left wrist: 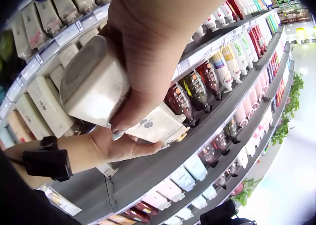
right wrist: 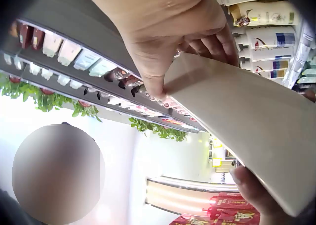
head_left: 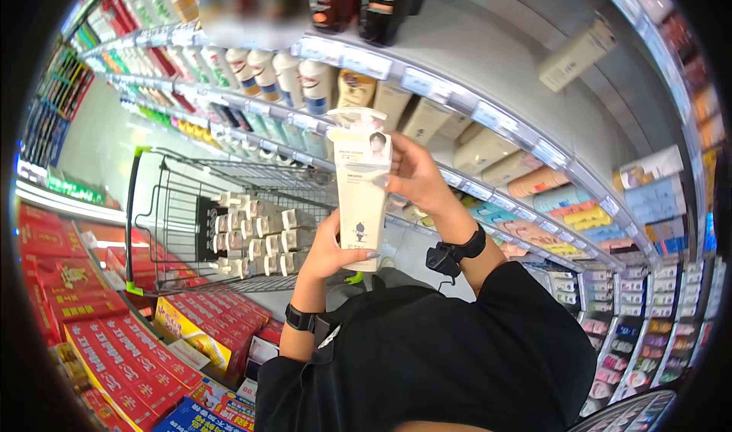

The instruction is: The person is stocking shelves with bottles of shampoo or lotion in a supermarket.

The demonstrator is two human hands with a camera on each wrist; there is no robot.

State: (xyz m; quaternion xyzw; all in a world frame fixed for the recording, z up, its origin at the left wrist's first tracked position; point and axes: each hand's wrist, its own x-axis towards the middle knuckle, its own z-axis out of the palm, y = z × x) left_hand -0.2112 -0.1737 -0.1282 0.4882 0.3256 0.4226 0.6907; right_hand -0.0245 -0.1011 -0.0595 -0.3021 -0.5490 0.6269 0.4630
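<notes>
A cream-coloured pump bottle (head_left: 360, 211) stands upright in front of the chest, held in both hands. Its front carries small print, a portrait near the top and a little dark figure low down. My left hand (head_left: 324, 253) grips it near the base, thumb across the front. Higher up, my right hand (head_left: 415, 176) holds the right side below the pump, its thumb on the front. The left wrist view shows the bottle's base (left wrist: 86, 69) beside the left palm. In the right wrist view, a plain side of the bottle (right wrist: 242, 116) spans between both hands.
Left of the bottle is a wire shopping cart (head_left: 131, 226) with several pale pump-topped bottles (head_left: 259, 237) inside. Shelves (head_left: 427, 85) of bottles and tubes curve along the back and right. Red boxes (head_left: 126, 356) are stacked at lower left. A pale box (head_left: 577, 54) sits on the upper shelf.
</notes>
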